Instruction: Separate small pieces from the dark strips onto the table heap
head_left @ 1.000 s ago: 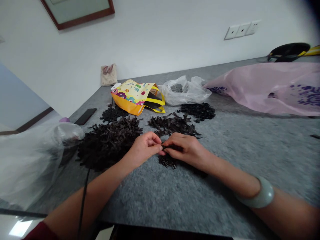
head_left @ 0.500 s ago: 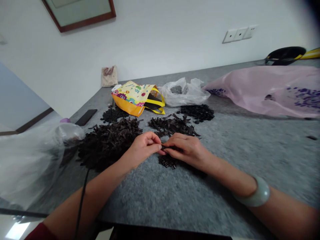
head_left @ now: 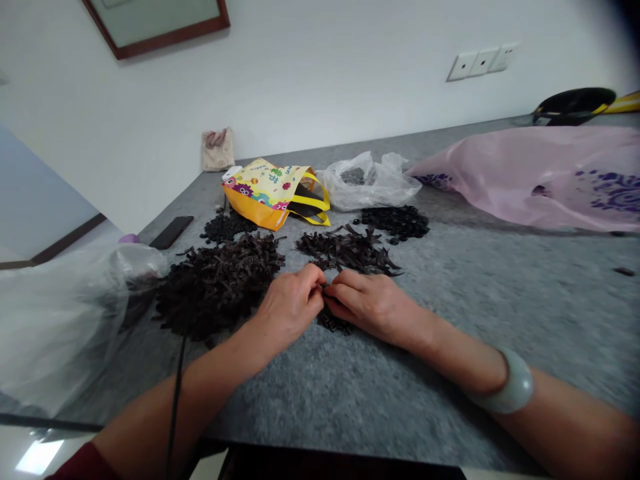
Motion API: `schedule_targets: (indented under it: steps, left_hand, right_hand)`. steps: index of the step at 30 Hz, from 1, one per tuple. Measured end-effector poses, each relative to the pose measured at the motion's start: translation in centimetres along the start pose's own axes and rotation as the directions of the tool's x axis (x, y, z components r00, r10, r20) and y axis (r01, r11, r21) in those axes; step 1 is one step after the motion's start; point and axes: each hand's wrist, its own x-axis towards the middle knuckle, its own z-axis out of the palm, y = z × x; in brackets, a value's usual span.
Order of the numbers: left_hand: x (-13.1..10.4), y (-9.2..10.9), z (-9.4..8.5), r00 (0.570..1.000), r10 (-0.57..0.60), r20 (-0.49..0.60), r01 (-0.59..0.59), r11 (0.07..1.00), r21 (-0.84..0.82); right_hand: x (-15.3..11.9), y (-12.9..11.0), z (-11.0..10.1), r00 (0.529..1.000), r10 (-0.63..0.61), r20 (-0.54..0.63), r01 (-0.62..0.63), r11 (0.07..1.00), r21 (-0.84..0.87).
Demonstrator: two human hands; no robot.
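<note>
My left hand (head_left: pixel 291 301) and right hand (head_left: pixel 377 303) are meeting fingertip to fingertip, wrists angling inward, both pinching a small dark piece (head_left: pixel 325 288) (mostly hidden).

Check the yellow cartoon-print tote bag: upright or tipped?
Tipped: the tote bag lies on the tabletop, its yellow handles flopped out sideways.

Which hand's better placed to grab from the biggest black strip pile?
Probably the left hand: it's right beside the large strip pile, while the right hand sits farther off, beyond the left.
</note>
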Motion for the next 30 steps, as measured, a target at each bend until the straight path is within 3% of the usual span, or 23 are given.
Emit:
schedule_targets:
  steps: [5,8,13,18,22,26,30]
  left_hand:
    - [0.5,-0.6,0.0,0.998,-0.044,0.036,0.05,0.979,-0.197]
    - [0.7,-0.7,0.1,0.998,-0.069,-0.007,0.064,0.958,-0.279]
    - [0.5,-0.1,0.0,0.994,-0.107,-0.016,0.09,0.901,-0.424]
    - [0.5,0.2,-0.4,0.956,-0.271,0.11,0.267,0.652,-0.71]
    - [0.6,0.2,-0.7,0.909,-0.343,0.237,0.395,0.522,-0.756]
    - [0.5,-0.1,-0.8,0.866,-0.34,0.367,0.495,0.48,-0.724]
    - [0.4,-0.6,-0.5,0.896,-0.287,0.338,0.443,0.543,-0.713]
  right_hand:
    - [0.1,0.1,0.1,0.993,0.121,0.002,-0.115,0.944,0.308]
    - [0.3,0.2,0.2,0.972,0.233,-0.02,-0.202,0.879,0.431]
    - [0.5,0.1,0.4,0.958,0.283,-0.043,-0.23,0.851,0.472]
    - [0.6,-0.2,0.1,0.934,0.346,-0.083,-0.261,0.825,0.501]
    - [0.4,0.1,0.0,0.935,0.332,-0.123,-0.225,0.825,0.518]
    - [0.2,0.6,-0.2,0.945,0.274,-0.18,-0.145,0.842,0.52]
    - [0.1,0.9,-0.1,0.957,0.235,-0.167,-0.128,0.865,0.486]
